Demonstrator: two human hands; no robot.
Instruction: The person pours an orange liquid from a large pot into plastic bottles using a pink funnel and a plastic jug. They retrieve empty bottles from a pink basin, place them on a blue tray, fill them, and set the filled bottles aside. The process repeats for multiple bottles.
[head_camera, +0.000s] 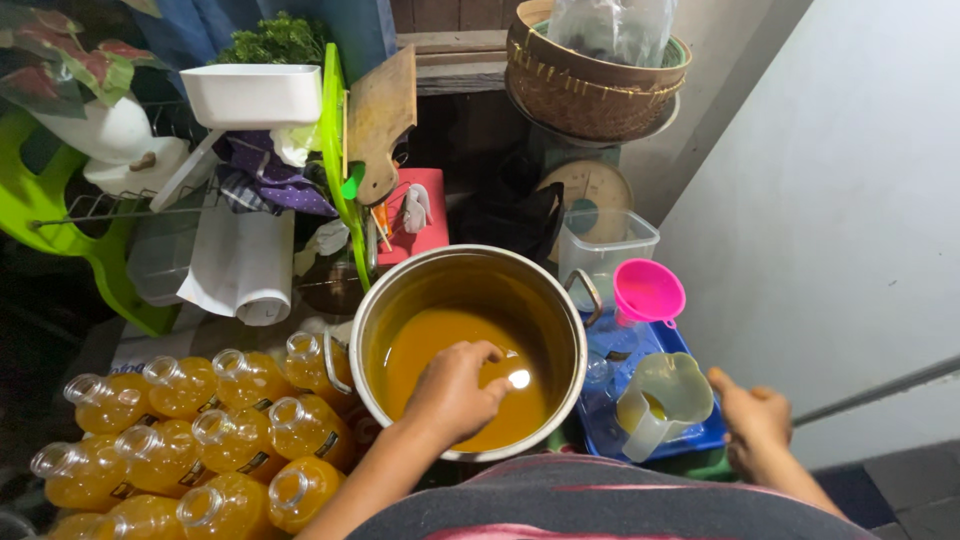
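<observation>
Left of the steel pot (468, 350), a cluster of open plastic bottles (190, 440) filled with orange liquid lies packed together, some with dark label bands (258, 462). Above the pot, a clear plastic bag (612, 28) sits in a woven basket (590, 95). Right of the pot's rim stands an empty clear square container (605, 248).

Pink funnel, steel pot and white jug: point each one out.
Pink funnel (648, 291): head view, on its inner bowl.
Steel pot (430, 275): head view, on the bare inner wall at the far side.
White jug (676, 385): head view, on its inside wall.
</observation>
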